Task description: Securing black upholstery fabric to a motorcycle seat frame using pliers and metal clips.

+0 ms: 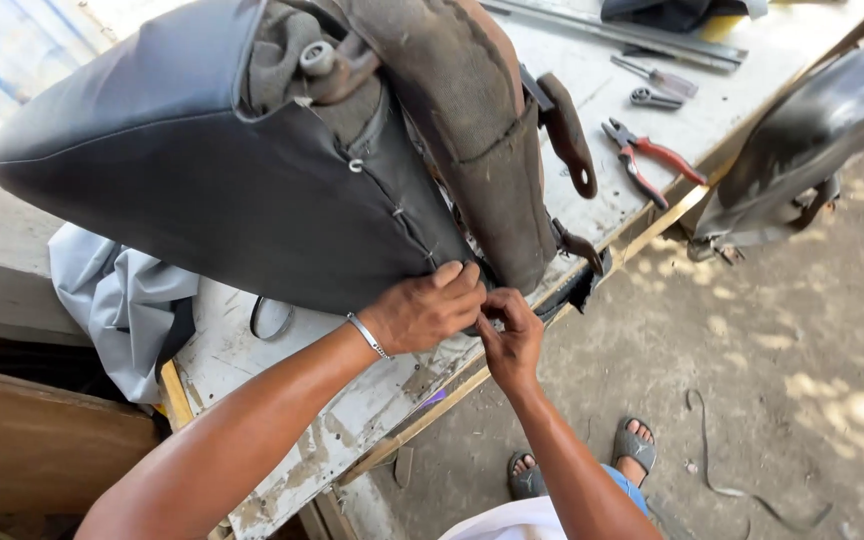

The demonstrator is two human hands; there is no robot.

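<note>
While the upturned motorcycle seat (pixel 202 170) lay across the worn white bench (pixel 282 420), most of its dark cover (pixel 152 140) already sat stretched smooth over the padding, and a short row of staples or clips (pixel 392 205) showed along the fastened edge toward the wider end. What appeared left was the lower edge near the bench's front rim, where the cover met the brown, frayed underside (pixel 482 130) and the metal brackets (pixel 567 135); that stretch looked loose and unfastened. A pale grey cloth (pixel 112 300) hung off the bench beside the seat, and a second dark seat (pixel 812 130) leaned at the far corner. The left hand (pixel 422 312), a metal bracelet (pixel 369 336) on its wrist, pressed on the cover's edge with its fingers curled and pinching the material. The right hand (pixel 512 335) met it from below, fingers clenched on the same edge. Red-handled pliers (pixel 647 160), a screwdriver (pixel 657 75) and a small spanner (pixel 652 98) lay untouched further along the bench.
</note>
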